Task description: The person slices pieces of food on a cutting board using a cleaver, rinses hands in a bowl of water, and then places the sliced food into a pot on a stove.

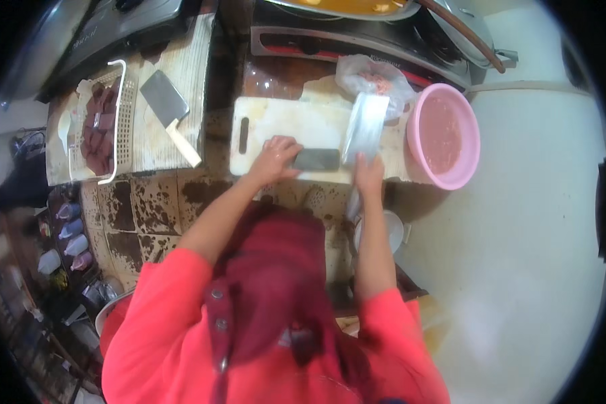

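My left hand [276, 159] holds the left end of a dark grey whetstone [318, 159], its fingers bent over it. The stone lies near the front edge of a white cutting board [283, 121] with a slot handle at its left. In my right hand [369, 174] is a cleaver [366, 126], its handle inside my closed fingers. Its broad, shiny blade points away from me over the board's right side, close beside the stone's right end. Whether blade and stone touch, I cannot tell.
At left lie another cleaver [165, 99] and a plastic basket [124, 124] of dark brown-red blocks. A pink basin [470, 143] of reddish liquid stands right, beside a clear bag [351, 75] with pinkish contents. Behind is a stove [357, 50] bearing a pan [357, 11].
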`<state>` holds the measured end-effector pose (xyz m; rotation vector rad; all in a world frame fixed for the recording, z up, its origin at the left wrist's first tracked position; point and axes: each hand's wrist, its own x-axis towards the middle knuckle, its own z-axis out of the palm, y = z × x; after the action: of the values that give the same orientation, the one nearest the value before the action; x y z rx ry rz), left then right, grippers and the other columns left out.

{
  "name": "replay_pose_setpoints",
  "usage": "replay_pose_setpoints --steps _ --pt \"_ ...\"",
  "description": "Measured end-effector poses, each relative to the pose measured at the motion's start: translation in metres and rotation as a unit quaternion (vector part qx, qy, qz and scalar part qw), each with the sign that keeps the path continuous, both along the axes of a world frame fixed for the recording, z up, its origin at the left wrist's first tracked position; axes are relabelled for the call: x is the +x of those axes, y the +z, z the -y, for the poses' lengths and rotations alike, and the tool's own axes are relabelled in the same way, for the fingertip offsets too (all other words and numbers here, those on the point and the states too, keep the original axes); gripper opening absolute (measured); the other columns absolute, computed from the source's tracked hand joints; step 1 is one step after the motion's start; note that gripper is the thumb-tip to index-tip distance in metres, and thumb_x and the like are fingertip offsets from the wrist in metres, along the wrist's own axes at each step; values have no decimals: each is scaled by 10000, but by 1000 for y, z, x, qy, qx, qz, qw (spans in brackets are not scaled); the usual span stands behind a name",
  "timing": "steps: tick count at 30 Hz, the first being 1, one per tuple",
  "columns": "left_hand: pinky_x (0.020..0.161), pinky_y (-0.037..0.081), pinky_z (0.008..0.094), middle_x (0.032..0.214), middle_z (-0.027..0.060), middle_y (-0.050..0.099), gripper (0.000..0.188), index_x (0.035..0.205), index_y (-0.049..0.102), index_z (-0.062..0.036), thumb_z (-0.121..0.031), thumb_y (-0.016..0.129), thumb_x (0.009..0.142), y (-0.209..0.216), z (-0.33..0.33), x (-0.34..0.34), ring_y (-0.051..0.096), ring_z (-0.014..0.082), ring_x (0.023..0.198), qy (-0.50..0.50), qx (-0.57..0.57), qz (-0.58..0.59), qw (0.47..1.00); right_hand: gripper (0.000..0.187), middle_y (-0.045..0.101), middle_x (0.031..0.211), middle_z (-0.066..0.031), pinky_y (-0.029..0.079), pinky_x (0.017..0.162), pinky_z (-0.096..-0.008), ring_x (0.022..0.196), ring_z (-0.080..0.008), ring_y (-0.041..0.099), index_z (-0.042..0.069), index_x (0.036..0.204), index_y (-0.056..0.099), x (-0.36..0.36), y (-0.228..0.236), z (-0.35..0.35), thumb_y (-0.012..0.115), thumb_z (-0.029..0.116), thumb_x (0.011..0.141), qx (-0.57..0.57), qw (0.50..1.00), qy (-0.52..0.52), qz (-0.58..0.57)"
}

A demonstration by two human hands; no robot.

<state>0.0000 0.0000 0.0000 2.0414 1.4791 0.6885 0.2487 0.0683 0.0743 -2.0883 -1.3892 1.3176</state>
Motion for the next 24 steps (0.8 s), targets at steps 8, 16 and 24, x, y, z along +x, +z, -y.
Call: replay_pose_setpoints --steps 8,16,24 --pt "938 376 462 1196 114 520 616 1200 571 -107 -275 794 651 13 -21 22 465 333 1131 -19 22 34 999 286 609 664 -126 487 607 -379 628 -239 610 -28 900 576 50 -22 46 580 258 920 148 987 63 7" --pt "986 370 477 1222 114 521 627 1216 558 -115 -252 792 650 4 -7 -2 457 339 1166 3 -5 9 1000 223 599 646 -92 428 418 -301 434 -137 517 5 1072 582 25 10 124 581 174 927 -73 990 47 -109" --pt "995 353 473 1219 117 506 652 1235 547 -100 -330 782 672 -6 -15 12 448 340 1168 -9 4 3 1000 280 617 695 -87 484 589 -370 608 -226 593 -29 1031 586 47 -9 82 578 231 928 181 975 129 7"
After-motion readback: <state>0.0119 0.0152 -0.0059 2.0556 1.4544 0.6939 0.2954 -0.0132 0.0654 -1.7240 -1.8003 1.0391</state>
